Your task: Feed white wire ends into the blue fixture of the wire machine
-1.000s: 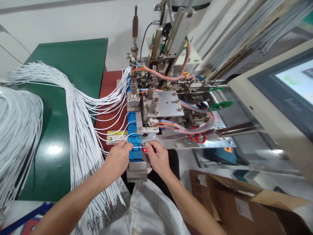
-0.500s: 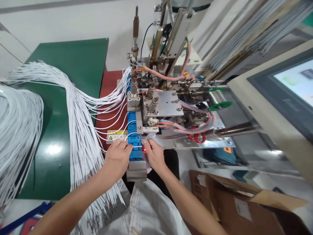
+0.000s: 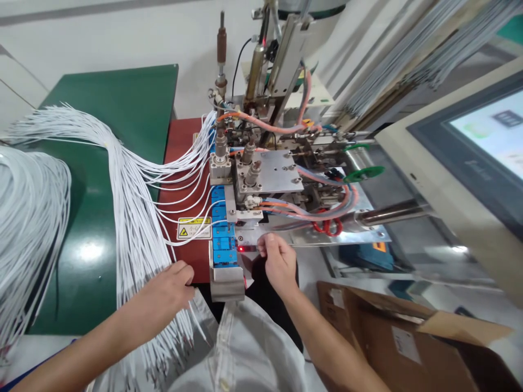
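White wires (image 3: 134,228) drape down the frame's left — my left hand (image 3: 174,284) curls at their edge, my right hand (image 3: 280,262) sits near the blue blocks (image 3: 224,243) mid-frame — I can't tell whether either grips anything.

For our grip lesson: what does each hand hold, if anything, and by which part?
Left hand, by the white wires: cannot tell. Right hand: no held thing visible.

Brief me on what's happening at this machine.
Bare-handed work with a bundle of white wires is under way at this machine. The left hand is at the bundle, fingers curled. The right hand is near the red light beside the blue blocks. Whether either grips anything is unclear. Several wires run to those blocks.
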### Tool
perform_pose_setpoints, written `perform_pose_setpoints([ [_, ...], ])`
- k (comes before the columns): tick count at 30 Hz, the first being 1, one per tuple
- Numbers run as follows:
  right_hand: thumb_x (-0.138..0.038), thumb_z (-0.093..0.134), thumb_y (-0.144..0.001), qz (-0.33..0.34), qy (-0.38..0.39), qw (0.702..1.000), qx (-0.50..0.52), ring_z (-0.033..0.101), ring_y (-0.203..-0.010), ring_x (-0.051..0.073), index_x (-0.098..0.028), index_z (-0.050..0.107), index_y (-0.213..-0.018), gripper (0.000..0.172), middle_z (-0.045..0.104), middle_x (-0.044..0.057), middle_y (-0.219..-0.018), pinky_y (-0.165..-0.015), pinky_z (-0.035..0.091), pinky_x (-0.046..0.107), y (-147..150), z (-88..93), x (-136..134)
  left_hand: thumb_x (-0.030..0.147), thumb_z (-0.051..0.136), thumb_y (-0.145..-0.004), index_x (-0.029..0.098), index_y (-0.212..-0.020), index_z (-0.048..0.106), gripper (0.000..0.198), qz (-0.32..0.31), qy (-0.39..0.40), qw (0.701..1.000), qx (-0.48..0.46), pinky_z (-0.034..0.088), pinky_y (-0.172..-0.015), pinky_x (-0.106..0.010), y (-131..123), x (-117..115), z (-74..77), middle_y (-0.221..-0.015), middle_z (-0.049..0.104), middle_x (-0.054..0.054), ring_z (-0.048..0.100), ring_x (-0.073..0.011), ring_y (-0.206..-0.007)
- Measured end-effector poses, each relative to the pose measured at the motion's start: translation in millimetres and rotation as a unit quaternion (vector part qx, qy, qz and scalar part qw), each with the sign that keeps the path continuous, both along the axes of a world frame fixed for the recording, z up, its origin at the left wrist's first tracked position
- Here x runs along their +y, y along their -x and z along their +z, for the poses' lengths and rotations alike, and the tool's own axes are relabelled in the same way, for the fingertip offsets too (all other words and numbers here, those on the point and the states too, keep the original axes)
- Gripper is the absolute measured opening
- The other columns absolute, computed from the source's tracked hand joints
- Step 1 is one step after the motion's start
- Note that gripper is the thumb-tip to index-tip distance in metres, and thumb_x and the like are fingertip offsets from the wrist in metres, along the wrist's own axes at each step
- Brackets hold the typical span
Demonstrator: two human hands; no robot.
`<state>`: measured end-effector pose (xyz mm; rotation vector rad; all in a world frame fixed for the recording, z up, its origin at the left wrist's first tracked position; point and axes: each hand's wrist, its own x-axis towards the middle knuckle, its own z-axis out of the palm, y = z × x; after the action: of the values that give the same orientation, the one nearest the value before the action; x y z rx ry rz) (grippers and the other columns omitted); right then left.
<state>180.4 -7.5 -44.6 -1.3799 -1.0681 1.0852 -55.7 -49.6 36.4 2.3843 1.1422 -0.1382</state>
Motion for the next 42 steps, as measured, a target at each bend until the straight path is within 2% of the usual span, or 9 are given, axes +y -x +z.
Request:
perform_pose_setpoints([
  [7, -0.045, 0.046, -0.084, 0.067, -0.008, 0.994, 0.085, 0.047, -0.05, 0.011, -0.016, 0.063, -0.065, 0.039, 0.054, 0.001, -0.055, -0.049, 0.038, 0.024, 2.5, 9.4, -14.7, 0.024, 0.05, -0.087, 0.019, -0.087, 0.065, 0.016, 0.097, -0.069, 0.975, -0.19, 0.045, -0.067, -0.026, -22.3, 14.0, -5.1, -0.079, 0.066, -0.002, 0.059, -0.0136, -0.073],
  [12, -0.043, 0.049, -0.083, 0.075, -0.044, 0.979, 0.186, 0.053, -0.055, 0.014, -0.02, 0.069, -0.082, 0.031, 0.062, 0.003, -0.066, -0.051, 0.043, 0.027, -1.7, 13.5, -28.1, 0.022, 0.047, -0.087, 0.019, -0.088, 0.065, 0.018, 0.181, -0.14, 0.957, -0.178, 0.049, -0.069, -0.03, -44.1, 14.6, -10.3, -0.08, 0.068, -0.003, 0.062, -0.0157, -0.073],
  [15, -0.027, 0.06, -0.078, 0.06, -0.031, 0.991, 0.114, 0.055, -0.055, 0.012, -0.021, 0.068, -0.077, 0.01, 0.062, 0.001, -0.067, -0.053, 0.044, 0.024, -0.6, 22.5, -26.3, 0.023, 0.047, -0.087, 0.019, -0.1, 0.062, 0.021, 0.186, -0.151, 0.953, -0.187, 0.052, -0.071, -0.032, -57.1, 13.0, -16.0, -0.087, 0.069, -0.005, 0.063, -0.0176, -0.077],
  [19, -0.026, 0.06, -0.077, 0.097, -0.012, 0.993, 0.067, 0.057, -0.058, 0.013, -0.019, 0.068, -0.074, 0.01, 0.065, 0.002, -0.067, -0.056, 0.046, 0.024, 6.1, 32.4, -22.8, 0.023, 0.047, -0.087, 0.019, -0.119, 0.05, 0.032, 0.198, -0.131, 0.941, -0.242, 0.053, -0.072, -0.028, -73.6, 12.5, -21.8, -0.092, 0.069, -0.005, 0.065, -0.0152, -0.079],
  [23, -0.026, 0.054, -0.08, 0.075, -0.02, 0.991, 0.107, 0.058, -0.06, 0.012, -0.021, 0.067, -0.084, 0.014, 0.065, 0.002, -0.072, -0.056, 0.047, 0.024, 9.6, 33.1, -23.4, 0.017, 0.044, -0.088, 0.018, -0.106, 0.057, 0.022, 0.197, -0.164, 0.925, -0.281, 0.053, -0.07, -0.024, -79.4, 14.2, -25.3, -0.088, 0.07, -0.004, 0.065, -0.0125, -0.075],
  [28, -0.02, 0.058, -0.077, 0.103, -0.057, 0.993, -0.021, 0.058, -0.066, 0.014, -0.018, 0.064, -0.071, 0.008, 0.063, 0.003, -0.07, -0.062, 0.046, 0.026, 7.0, 37.8, -19.1, 0.016, 0.048, -0.086, 0.016, -0.095, 0.06, 0.016, 0.171, -0.207, 0.927, -0.262, 0.052, -0.071, -0.022, -75.5, 14.8, -29.6, -0.085, 0.067, -0.004, 0.063, -0.0118, -0.076],
  [34, -0.021, 0.057, -0.076, 0.1, -0.027, 0.992, -0.068, 0.053, -0.057, 0.013, -0.017, 0.06, -0.063, 0.014, 0.059, 0.001, -0.06, -0.055, 0.043, 0.024, 11.6, 47.5, -16.4, 0.014, 0.05, -0.084, 0.012, -0.106, 0.058, 0.023, 0.107, -0.321, 0.926, -0.169, 0.052, -0.074, -0.028, -70.0, 11.0, -34.2, -0.088, 0.065, -0.008, 0.061, -0.0171, -0.08],
  [37, -0.025, 0.057, -0.077, 0.096, 0.007, 0.995, 0.021, 0.053, -0.057, 0.012, -0.017, 0.062, -0.066, 0.014, 0.059, 0.001, -0.061, -0.054, 0.043, 0.024, 12.9, 45.0, -18.1, 0.013, 0.048, -0.085, 0.016, -0.101, 0.061, 0.021, 0.132, -0.281, 0.928, -0.208, 0.051, -0.072, -0.028, -69.9, 11.4, -31.3, -0.086, 0.064, -0.006, 0.061, -0.0165, -0.078],
  [42, -0.021, 0.057, -0.076, 0.099, -0.019, 0.99, 0.098, 0.057, -0.067, 0.014, -0.019, 0.067, -0.074, 0.01, 0.061, 0.002, -0.073, -0.062, 0.045, 0.026, 12.9, 37.6, -19.3, 0.019, 0.051, -0.084, 0.017, -0.08, 0.065, 0.014, 0.283, -0.053, 0.898, -0.332, 0.048, -0.06, -0.019, -73.7, 16.8, -20.8, -0.07, 0.062, -0.001, 0.058, -0.0099, -0.063],
])
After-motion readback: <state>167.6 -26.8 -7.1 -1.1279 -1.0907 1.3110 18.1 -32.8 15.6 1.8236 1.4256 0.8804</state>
